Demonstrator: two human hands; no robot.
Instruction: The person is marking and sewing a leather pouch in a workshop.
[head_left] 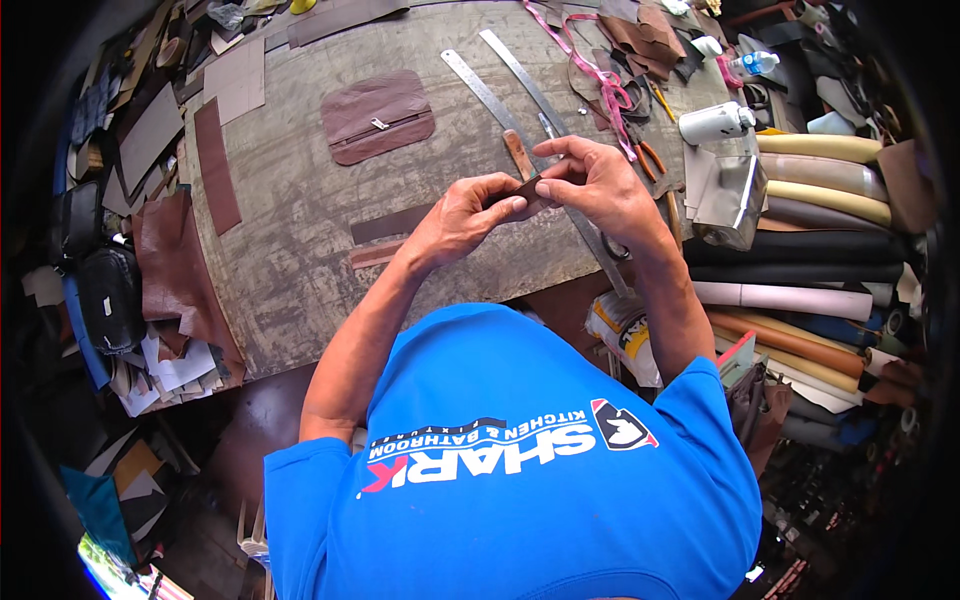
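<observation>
A small dark brown piece of leather (532, 190) spans the gap between my two hands over the near part of the table. My left hand (468, 215) pinches one end with thumb and fingers. At the other end, the thumb of my right hand (598, 182) presses on the piece, with the index finger arched above it. Just beyond sits a wooden-handled tool (518, 152), its lower end hidden behind the leather and fingers. Farther off lies a maroon leather panel (378, 116) with rounded corners and a zipper (400, 132). Dark leather strips (388, 225) rest left of my left hand.
Two metal rulers (478, 88) (520, 75) lie beyond my hands. Orange-handled pliers (650, 158), a pink ribbon (612, 95) and a white bottle (715, 122) are at the right. Material rolls (800, 245) are stacked beside the table (290, 190). Brown leather (175, 265) hangs over its left edge.
</observation>
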